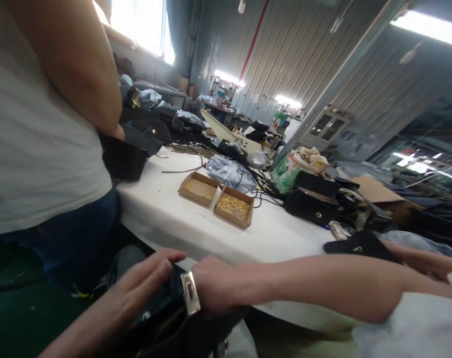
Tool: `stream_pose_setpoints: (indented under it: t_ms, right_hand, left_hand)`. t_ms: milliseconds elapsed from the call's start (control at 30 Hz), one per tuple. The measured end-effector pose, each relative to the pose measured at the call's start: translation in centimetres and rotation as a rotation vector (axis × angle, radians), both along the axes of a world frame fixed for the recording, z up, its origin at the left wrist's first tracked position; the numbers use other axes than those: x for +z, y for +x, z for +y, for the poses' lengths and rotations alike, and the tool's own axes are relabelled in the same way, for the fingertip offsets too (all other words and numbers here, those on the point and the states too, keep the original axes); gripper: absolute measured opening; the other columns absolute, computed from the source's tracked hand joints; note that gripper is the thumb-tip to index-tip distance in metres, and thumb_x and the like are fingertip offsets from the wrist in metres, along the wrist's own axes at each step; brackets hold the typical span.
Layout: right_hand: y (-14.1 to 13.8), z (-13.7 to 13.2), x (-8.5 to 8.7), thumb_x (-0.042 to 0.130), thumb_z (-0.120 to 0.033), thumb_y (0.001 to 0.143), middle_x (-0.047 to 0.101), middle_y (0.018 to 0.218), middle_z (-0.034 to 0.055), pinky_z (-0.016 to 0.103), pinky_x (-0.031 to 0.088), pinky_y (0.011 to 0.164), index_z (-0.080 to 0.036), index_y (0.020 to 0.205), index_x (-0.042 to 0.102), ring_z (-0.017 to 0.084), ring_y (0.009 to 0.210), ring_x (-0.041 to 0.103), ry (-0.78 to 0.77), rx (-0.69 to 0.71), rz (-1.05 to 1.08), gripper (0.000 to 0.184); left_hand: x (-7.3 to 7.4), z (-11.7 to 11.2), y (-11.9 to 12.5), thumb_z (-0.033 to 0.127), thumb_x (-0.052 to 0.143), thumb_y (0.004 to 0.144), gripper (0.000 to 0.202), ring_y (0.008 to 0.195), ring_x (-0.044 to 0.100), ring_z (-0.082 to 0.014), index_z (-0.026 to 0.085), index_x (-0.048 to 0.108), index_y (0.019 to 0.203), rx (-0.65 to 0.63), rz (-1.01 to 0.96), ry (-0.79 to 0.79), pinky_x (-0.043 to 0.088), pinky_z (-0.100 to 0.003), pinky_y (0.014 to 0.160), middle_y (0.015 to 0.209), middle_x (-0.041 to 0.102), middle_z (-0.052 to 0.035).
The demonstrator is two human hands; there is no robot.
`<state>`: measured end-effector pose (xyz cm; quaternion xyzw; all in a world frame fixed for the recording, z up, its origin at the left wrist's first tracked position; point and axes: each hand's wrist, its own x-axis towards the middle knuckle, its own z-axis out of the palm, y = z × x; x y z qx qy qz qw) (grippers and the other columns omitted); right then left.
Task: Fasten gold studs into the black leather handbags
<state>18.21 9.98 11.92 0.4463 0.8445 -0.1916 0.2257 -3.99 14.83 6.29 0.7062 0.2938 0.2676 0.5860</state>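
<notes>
Two hands hold the black bag (pixel 166 313), likely soft and light: left hand (pixel 144 281) fingers flat, right hand (pixel 213 286) fingers clamped beside the clasp (pixel 190 293). Grasp the body.

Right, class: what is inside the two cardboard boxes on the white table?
Small gold metal pieces: a heap in the right box, a few in the left box. The heap hides its floor.

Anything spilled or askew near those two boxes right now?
Nothing stands out: the fuller box and its neighbour sit flat on the white table, gold fittings inside, none spilled. Only loose cords tangle behind.
</notes>
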Motion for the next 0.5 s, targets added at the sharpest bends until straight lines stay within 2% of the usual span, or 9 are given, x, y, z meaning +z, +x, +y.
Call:
stream_pose_setpoints:
  t_ms: [67,133,233,300,400,500]
  right_hand:
    - [0.9,-1.9,-2.4,0.078,-0.047,0.09,0.082,0.088,0.0065,0.029,0.04,0.056,-0.02,0.101,0.084,0.021,0.071,0.07,-0.033,-0.107,0.009,0.03]
    - [1.6,-3.4,-4.0,0.077,-0.049,0.088,0.082,0.086,0.0057,0.029,0.037,0.053,-0.02,0.097,0.084,0.021,0.07,0.07,-0.038,-0.176,0.021,0.031]
    - [2.1,-4.5,-4.7,0.075,-0.041,0.088,0.083,0.084,0.0071,0.031,0.032,0.052,-0.02,0.091,0.085,0.023,0.071,0.072,0.013,-0.167,-0.033,0.024]
    - [2.2,-4.7,-4.6,0.076,-0.037,0.086,0.085,0.085,0.0103,0.032,0.032,0.052,-0.018,0.089,0.086,0.024,0.072,0.074,0.024,-0.175,-0.105,0.022]
    - [2.4,-4.5,-4.8,0.076,-0.038,0.085,0.087,0.09,0.0129,0.032,0.037,0.055,-0.017,0.091,0.088,0.026,0.073,0.077,0.006,-0.317,-0.108,0.024]
    - [3.1,-4.2,-5.3,0.079,-0.041,0.08,0.088,0.098,0.0117,0.032,0.044,0.062,-0.02,0.102,0.087,0.031,0.083,0.082,0.0,-0.495,-0.004,0.031]
  left_hand:
    - [0.1,-2.1,0.7,0.052,0.07,0.102,0.037,0.124,0.074,-0.0315,0.028,0.083,0.127,-0.059,0.032,0.113,0.062,-0.037,0.106,0.135,0.079,-0.0087]
    - [-0.6,-3.8,1.8,0.034,0.069,0.1,0.019,0.108,0.077,-0.0257,0.027,0.085,0.109,-0.153,0.082,0.232,0.063,-0.03,0.097,0.116,0.082,-0.0069]
    - [-2.8,-5.4,3.5,0.016,0.062,0.096,0.023,0.088,0.076,-0.0216,0.023,0.083,0.095,-0.312,0.184,0.274,0.06,-0.026,0.086,0.097,0.083,-0.0046]
    - [-4.6,-5.8,4.7,0.012,0.06,0.093,0.024,0.083,0.075,-0.0216,0.021,0.082,0.094,-0.35,0.203,0.229,0.059,-0.026,0.082,0.095,0.085,-0.0046]
    - [-6.9,-5.7,6.3,0.012,0.065,0.088,0.025,0.095,0.078,-0.0255,0.022,0.08,0.106,-0.296,0.181,0.157,0.061,-0.029,0.087,0.107,0.087,-0.0048]
    - [-8.3,-5.3,7.3,0.01,0.073,0.074,0.05,0.106,0.08,-0.0286,0.022,0.073,0.122,-0.265,0.18,0.098,0.062,-0.03,0.091,0.12,0.086,-0.0056]
